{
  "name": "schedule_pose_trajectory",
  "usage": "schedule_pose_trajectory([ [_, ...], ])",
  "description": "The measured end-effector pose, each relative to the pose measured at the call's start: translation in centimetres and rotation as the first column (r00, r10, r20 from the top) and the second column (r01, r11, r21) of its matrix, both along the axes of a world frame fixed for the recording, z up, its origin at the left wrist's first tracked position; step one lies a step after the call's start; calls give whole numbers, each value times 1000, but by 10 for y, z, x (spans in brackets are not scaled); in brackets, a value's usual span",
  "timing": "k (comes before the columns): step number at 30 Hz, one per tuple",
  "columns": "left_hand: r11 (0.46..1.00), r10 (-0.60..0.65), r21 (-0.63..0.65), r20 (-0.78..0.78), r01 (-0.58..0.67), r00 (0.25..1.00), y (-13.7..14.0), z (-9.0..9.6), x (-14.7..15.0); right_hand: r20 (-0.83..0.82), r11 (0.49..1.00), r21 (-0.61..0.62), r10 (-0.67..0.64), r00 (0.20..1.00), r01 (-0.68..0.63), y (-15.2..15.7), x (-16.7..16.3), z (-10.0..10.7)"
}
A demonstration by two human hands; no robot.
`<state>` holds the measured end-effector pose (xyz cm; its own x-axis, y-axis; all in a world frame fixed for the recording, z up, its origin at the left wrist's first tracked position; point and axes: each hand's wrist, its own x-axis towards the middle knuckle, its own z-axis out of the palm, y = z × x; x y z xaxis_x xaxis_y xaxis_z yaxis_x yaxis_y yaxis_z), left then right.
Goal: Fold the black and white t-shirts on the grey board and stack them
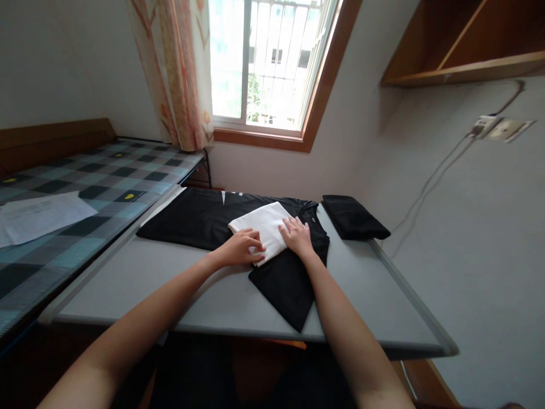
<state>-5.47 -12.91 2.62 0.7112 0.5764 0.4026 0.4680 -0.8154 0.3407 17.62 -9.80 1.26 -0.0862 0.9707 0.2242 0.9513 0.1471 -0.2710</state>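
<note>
A white folded cloth (266, 221) lies on top of a black T-shirt (191, 218), which is spread sideways across a light grey table (140, 278). My left hand (244, 248) is at the cloth's lower left edge, its fingers curled and closed at the fabric. On the cloth's right side my right hand (297, 234) rests flat, fingers stretched out. One black sleeve points toward me below the cloth. The shirt's neckline is to the right of my right hand, and a small white print shows along its far side.
A black folded cloth (353, 217) sits at the table's right back corner by the wall. To the left is a bed with a checked sheet (102, 176) and some papers (46, 216). A curtained window (272, 68) is behind; a wall socket (485, 126) with cables and a shelf (468, 68) are right.
</note>
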Motion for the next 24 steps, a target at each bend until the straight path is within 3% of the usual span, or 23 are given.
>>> schedule_pose_trajectory([
  [4, 1000, 23, -15, 13, -23, 1000, -3, 1, 1, -30, 1000, -20, -3, 1000, 3, 2, 5, -2],
  [7, 996, 80, 41, -27, -79, 996, -8, 2, 1, -53, 1000, -1, 7, 999, -7, 0, 4, -2],
  [11, 977, 195, 106, -121, -182, 973, -10, -4, 0, -77, 995, 76, 69, 995, -63, -5, -2, 0],
  [14, 969, 247, 86, -223, -233, 943, -7, -10, -1, -67, 990, 60, 135, 989, -131, -7, -7, 2],
  [24, 972, 234, 47, -280, -230, 931, -5, -7, -3, -61, 990, -17, 140, 988, -141, -7, -8, 3],
])
